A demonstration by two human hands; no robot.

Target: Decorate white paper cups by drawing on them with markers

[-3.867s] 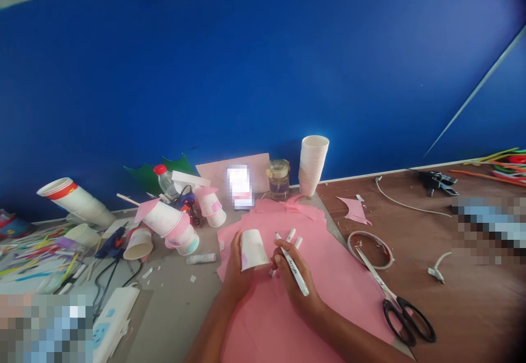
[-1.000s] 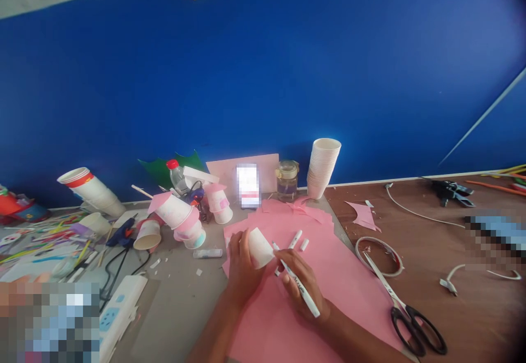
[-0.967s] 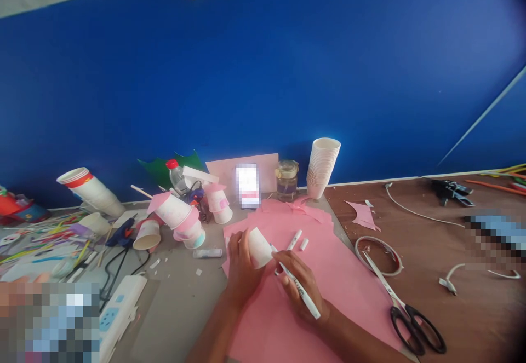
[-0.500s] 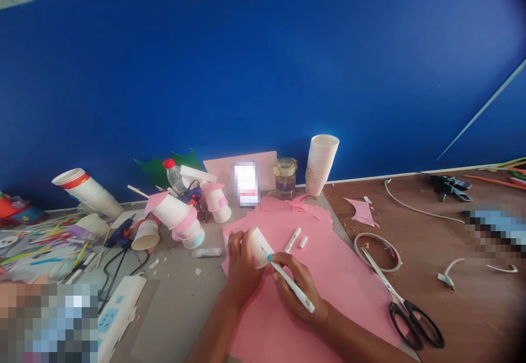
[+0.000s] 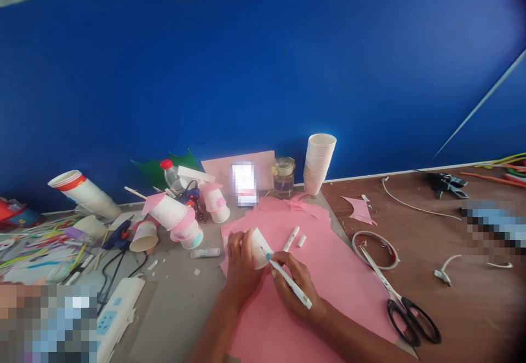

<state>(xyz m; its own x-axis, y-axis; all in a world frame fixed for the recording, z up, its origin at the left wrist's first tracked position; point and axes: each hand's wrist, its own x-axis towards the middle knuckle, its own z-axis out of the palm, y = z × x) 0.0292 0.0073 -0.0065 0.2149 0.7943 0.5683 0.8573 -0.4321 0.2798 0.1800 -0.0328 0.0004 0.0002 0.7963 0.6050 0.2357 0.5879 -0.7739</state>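
Marking cup (image 5: 259,247) with pen (image 5: 287,282).
Left hand (image 5: 240,269) wrapped round tilted cup; right hand (image 5: 295,289) pinching pen; best kept steady, tip pressed lightly.

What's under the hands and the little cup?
A big pink paper sheet lies under the cup and both hands. The table shows beside it. What lies beneath the sheet is covered, so I cannot tell.

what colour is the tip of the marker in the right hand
Teal-blue; the marker tip touches the white paper cup, and the barrel is white. There is only the head view.
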